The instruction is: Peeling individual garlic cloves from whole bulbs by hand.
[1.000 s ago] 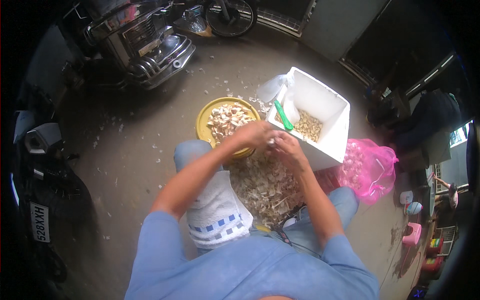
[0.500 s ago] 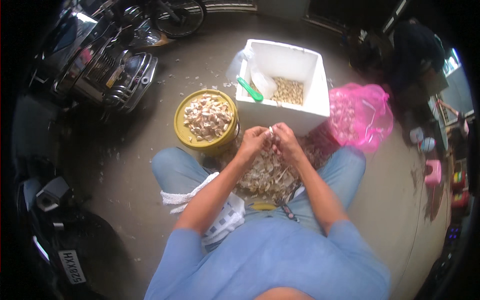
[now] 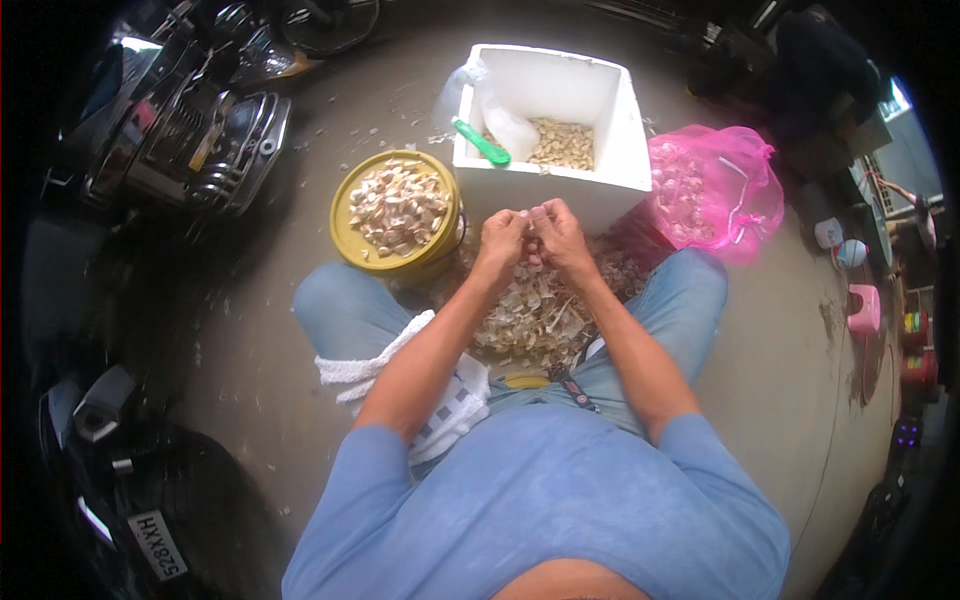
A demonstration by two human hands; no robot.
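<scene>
Close together in front of the white foam box [image 3: 620, 190], my left hand [image 3: 503, 242] and my right hand [image 3: 560, 240] meet at the fingertips. Both are closed in a pinch around a small pale garlic clove, mostly covered by the fingers. Below them a heap of dry garlic skins [image 3: 530, 325] lies between my legs. Unpeeled cloves [image 3: 400, 205] are piled on the yellow lid-like top of a bucket [image 3: 345, 240] to the left. Inside the box are peeled cloves [image 3: 562, 145], a clear plastic bag [image 3: 508, 128] and a green handle [image 3: 482, 143] over its near-left rim.
A pink net bag [image 3: 715, 190] of garlic bulbs sits right of the box. A white towel [image 3: 355, 370] drapes over my left leg. Motorcycles [image 3: 215, 150] stand at the left. A pink stool-like item [image 3: 863, 308] is at the far right.
The whole view has shifted, so the box, bucket and hands appear higher in the picture. The pale clove that showed between my fingertips is now mostly hidden by them.
</scene>
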